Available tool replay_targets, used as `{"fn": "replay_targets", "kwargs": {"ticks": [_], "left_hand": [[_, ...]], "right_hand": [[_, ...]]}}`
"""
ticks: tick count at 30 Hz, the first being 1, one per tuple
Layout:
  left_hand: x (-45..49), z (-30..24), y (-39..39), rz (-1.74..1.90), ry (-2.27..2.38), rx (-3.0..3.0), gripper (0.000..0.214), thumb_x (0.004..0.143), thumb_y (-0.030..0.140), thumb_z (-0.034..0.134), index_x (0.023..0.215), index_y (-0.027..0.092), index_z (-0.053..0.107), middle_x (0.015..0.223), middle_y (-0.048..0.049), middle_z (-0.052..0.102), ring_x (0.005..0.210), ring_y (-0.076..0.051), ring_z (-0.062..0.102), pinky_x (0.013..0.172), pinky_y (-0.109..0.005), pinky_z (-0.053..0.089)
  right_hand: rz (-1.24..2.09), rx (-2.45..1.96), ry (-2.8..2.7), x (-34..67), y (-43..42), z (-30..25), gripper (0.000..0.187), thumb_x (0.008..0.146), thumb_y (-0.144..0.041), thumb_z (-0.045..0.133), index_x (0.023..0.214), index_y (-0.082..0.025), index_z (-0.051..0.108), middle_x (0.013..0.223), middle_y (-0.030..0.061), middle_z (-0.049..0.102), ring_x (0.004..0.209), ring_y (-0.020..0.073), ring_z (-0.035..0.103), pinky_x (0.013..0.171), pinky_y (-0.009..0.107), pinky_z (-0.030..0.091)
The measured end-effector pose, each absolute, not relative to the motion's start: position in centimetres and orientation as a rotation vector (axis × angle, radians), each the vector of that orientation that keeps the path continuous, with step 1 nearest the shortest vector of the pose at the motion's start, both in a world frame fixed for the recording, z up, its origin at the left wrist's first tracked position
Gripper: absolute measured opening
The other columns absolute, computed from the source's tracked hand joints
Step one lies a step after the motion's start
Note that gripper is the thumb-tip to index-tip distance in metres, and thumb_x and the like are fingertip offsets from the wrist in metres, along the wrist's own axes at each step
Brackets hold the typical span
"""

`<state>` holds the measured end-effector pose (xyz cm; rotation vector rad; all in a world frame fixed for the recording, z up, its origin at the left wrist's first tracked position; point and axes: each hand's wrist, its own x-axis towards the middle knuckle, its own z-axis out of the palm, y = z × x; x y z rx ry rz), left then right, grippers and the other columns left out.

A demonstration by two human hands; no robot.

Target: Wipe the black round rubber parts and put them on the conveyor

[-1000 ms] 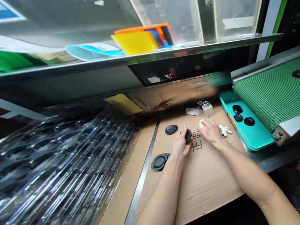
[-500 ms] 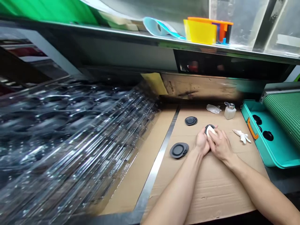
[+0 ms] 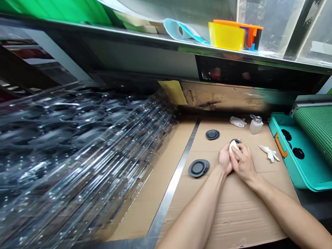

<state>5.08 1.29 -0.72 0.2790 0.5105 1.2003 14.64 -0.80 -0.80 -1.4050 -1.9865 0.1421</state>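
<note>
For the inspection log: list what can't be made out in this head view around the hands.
Head view:
Face of the black disc: hidden by the white pad and the fingers of the right hand.
Fingers of the left hand: partly hidden behind the right hand.
Contents of the clear bottle: too small to tell.
Stacked clear plastic pieces: blurred, edges not separable.
Green mesh belt: cut off by the right edge.

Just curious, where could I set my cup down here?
Bare cardboard lies between the right forearm and the teal tray, and between the steel strip and the clear plastic stack. It's crowded where the left hand and right hand hold a black disc, near stacked discs, a dispenser bottle and white cloths.
</note>
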Motion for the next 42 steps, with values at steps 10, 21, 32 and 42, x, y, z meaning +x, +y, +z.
{"fn": "replay_targets", "kwargs": {"ticks": [10, 21, 32, 42], "left_hand": [[4.7, -0.8, 1.2, 1.212, 0.487, 0.164, 0.041, 0.105, 0.034, 0.035, 0.115, 0.011, 0.068, 0.118, -0.0154, 0.073, 0.12, -0.025, 0.065, 0.112, -0.042, 0.047], [3.3, -0.3, 1.7, 1.271, 0.516, 0.088, 0.034, 0.104, 0.032, 0.037, 0.115, 0.015, 0.063, 0.117, -0.0162, 0.07, 0.106, -0.027, 0.07, 0.081, -0.038, 0.059], [3.3, -0.5, 2.1, 1.309, 0.529, 0.134, 0.034, 0.105, 0.034, 0.037, 0.106, 0.014, 0.064, 0.114, -0.0138, 0.07, 0.1, -0.022, 0.069, 0.089, -0.037, 0.056], [4.7, -0.4, 1.1, 1.245, 0.556, 0.189, 0.038, 0.106, 0.036, 0.034, 0.102, 0.014, 0.065, 0.103, -0.0126, 0.072, 0.099, -0.022, 0.07, 0.096, -0.039, 0.055]], "right_hand": [[0.109, -1.309, -1.857, 15.3, -0.6, -2.3, 0.033, 0.095, -0.033, 0.054, 0.119, -0.021, 0.072, 0.119, 0.0136, 0.062, 0.105, 0.0262, 0.055, 0.095, 0.042, 0.049], [0.198, -1.52, -1.881, 19.7, 1.6, -1.6, 0.046, 0.09, -0.035, 0.063, 0.132, -0.017, 0.063, 0.127, 0.0127, 0.067, 0.117, 0.0271, 0.058, 0.105, 0.041, 0.044], [0.363, -1.268, -2.049, 19.2, -0.3, 0.9, 0.031, 0.095, -0.036, 0.059, 0.123, -0.022, 0.065, 0.125, 0.0087, 0.067, 0.113, 0.0229, 0.061, 0.1, 0.037, 0.047], [0.333, -1.095, -2.439, 18.6, -1.3, 2.3, 0.019, 0.101, -0.026, 0.05, 0.105, -0.022, 0.068, 0.115, 0.0075, 0.064, 0.103, 0.0213, 0.054, 0.095, 0.038, 0.046]]}}
